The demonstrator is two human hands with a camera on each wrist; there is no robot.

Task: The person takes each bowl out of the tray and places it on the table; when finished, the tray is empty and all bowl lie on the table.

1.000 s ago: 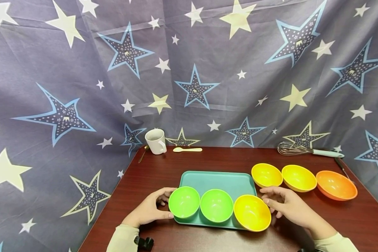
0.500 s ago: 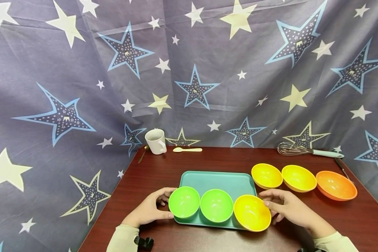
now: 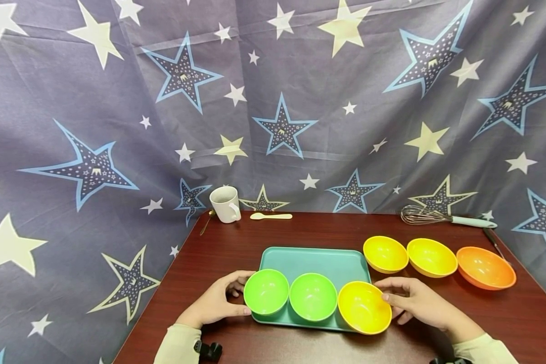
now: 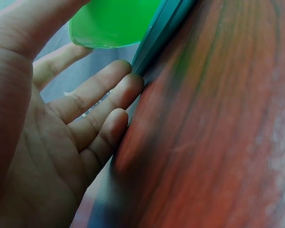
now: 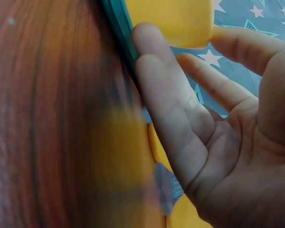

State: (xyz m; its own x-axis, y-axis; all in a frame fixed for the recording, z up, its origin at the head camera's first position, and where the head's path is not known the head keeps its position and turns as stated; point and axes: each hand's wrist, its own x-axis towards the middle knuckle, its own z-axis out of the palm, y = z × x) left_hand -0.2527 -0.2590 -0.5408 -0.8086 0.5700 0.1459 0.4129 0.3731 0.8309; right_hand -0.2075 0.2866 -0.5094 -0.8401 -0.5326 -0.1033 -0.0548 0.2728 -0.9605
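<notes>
On a teal tray [image 3: 319,258] [image 4: 156,35] [image 5: 118,28] stand a left green bowl [image 3: 266,292] [image 4: 114,23] and a middle green bowl [image 3: 313,297]. A yellow bowl [image 3: 364,308] [image 5: 171,19] overhangs its front right corner. Beside the left green bowl, my left hand [image 3: 217,302] [image 4: 47,128] has its fingers relaxed and spread at the bowl and tray edge. My right hand [image 3: 420,305] [image 5: 218,137] lies along the yellow bowl's right side, thumb touching its rim, other fingers loosely extended by the tray edge. Part of the tray is hidden under the bowls.
Behind my right hand stand two yellow bowls [image 3: 385,254] [image 3: 431,258] and an orange bowl [image 3: 486,268]. A whisk [image 3: 473,221] lies at the back right. At the back left are a white mug [image 3: 225,204], a cream spoon [image 3: 271,216] and a small dark spoon [image 3: 207,223].
My right hand has shifted slightly forward and down, closer around the yellow bowl's right side. My left hand and the bowls have not visibly moved.
</notes>
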